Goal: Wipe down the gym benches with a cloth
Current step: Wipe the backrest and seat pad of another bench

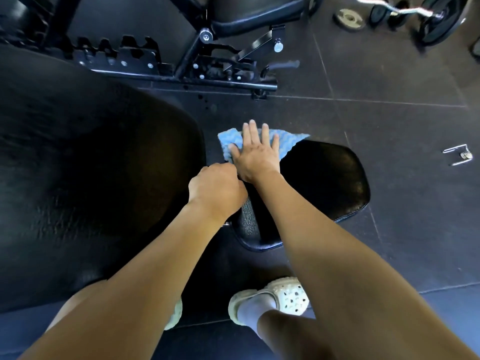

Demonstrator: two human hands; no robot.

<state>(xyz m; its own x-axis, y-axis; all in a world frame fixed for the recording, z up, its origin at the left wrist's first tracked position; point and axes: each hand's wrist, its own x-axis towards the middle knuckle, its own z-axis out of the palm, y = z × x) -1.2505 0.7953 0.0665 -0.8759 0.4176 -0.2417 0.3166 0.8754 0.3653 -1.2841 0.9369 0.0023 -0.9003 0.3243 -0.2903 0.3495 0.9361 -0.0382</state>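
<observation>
The blue cloth [287,141] lies on the far left edge of the small seat pad [327,178], partly hanging past it. The right hand [255,157] presses flat on the cloth, fingers straight and slightly spread. The left hand [217,188] sits just beside it at the seat's left edge, fingers curled under; what they hold cannot be told. The large back pad [91,165] fills the left. The bench frame [181,74] stands far, with weight plates [349,19] on the floor [402,120] far right. A white shoe [288,297] is near.
</observation>
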